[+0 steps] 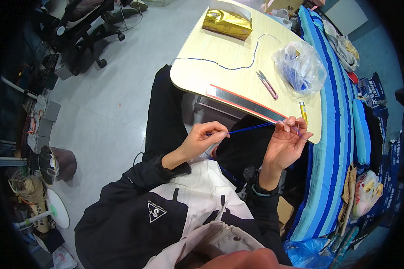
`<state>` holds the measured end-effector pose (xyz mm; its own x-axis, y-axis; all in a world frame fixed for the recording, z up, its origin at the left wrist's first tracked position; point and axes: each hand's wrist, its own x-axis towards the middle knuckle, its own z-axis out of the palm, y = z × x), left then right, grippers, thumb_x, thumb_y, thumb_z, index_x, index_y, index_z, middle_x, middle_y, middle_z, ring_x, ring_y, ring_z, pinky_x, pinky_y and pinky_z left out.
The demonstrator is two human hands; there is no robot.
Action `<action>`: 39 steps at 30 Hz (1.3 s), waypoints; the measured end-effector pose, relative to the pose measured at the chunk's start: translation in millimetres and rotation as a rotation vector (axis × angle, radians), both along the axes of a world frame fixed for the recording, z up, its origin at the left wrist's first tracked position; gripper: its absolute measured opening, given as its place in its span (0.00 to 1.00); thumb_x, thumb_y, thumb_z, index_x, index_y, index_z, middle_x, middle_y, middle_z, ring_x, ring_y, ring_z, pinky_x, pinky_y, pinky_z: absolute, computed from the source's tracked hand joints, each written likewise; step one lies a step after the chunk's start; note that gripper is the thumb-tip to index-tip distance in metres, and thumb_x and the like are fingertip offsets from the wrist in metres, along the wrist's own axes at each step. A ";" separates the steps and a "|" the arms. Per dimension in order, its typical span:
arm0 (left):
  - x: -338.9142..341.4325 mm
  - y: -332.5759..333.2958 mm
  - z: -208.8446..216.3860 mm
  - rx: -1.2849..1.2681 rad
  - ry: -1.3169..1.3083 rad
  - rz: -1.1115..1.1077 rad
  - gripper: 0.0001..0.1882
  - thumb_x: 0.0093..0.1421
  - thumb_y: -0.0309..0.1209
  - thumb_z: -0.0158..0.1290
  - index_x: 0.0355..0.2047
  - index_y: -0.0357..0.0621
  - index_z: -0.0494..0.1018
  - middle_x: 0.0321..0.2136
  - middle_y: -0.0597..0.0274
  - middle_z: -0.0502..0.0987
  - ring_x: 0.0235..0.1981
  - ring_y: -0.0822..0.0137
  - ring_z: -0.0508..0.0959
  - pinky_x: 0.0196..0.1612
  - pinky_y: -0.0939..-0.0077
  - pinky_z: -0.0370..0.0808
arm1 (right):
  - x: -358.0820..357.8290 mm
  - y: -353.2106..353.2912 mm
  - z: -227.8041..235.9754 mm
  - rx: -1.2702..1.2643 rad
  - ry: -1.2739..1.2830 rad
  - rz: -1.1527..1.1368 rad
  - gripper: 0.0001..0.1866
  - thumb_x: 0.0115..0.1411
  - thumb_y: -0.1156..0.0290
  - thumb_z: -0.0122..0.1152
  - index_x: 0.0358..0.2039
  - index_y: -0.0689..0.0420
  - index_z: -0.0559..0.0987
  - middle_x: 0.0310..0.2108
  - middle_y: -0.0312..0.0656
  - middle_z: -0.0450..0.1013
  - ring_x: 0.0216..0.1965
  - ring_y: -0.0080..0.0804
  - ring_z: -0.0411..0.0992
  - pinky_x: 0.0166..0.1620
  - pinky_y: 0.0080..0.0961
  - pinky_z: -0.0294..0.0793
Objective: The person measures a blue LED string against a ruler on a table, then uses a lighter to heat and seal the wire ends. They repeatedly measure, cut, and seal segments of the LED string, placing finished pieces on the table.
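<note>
Just off the table's near edge, my left hand (205, 138) pinches a thin blue cord (251, 128) between thumb and fingers. The cord runs taut to my right hand (286, 142), which is palm up with its fingertips closed on the other end. Something whitish shows below my left hand, too hidden to name. Close to the right fingers lie a small yellow tube (303, 110) and a dark strip with red edges (247, 104). Thread snips (267, 85) with pink handles rest farther in. A blue beaded strand (232, 69) curves across the tabletop.
The pale table (193, 76) also carries a gold package (228, 23) and a clear plastic bag (300, 67) with blue contents. Along its right side runs a blue striped cushion (334, 125). An office chair (87, 40) and a bin (58, 164) stand on the left floor.
</note>
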<state>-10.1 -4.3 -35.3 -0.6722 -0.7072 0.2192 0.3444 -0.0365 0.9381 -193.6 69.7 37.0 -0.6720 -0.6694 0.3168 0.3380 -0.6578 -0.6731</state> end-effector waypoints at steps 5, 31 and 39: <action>-0.5 -8.2 -7.7 -0.364 -0.143 0.128 0.05 0.57 0.23 0.49 0.27 0.34 0.73 0.23 0.64 0.72 0.22 0.76 0.68 0.25 0.83 0.65 | 1.4 7.6 4.1 -0.090 -0.020 0.187 0.23 0.67 0.50 0.31 0.36 0.56 0.69 0.28 0.40 0.65 0.26 0.23 0.60 0.33 0.21 0.62; 14.6 2.4 19.0 0.360 0.142 0.115 0.05 0.57 0.25 0.53 0.30 0.34 0.75 0.35 0.61 0.72 0.31 0.75 0.71 0.37 0.82 0.69 | 79.1 -1.0 -34.1 0.532 0.763 0.039 0.05 0.49 0.81 0.63 0.28 0.64 0.77 0.26 0.44 0.73 0.27 0.30 0.72 0.32 0.21 0.70; 14.2 3.4 27.8 0.141 0.009 0.229 0.04 0.57 0.19 0.51 0.32 0.31 0.73 0.30 0.61 0.72 0.29 0.74 0.72 0.34 0.83 0.70 | 81.0 -1.6 -36.8 0.443 0.840 -0.114 0.04 0.48 0.83 0.61 0.28 0.64 0.78 0.25 0.44 0.74 0.25 0.30 0.73 0.30 0.20 0.70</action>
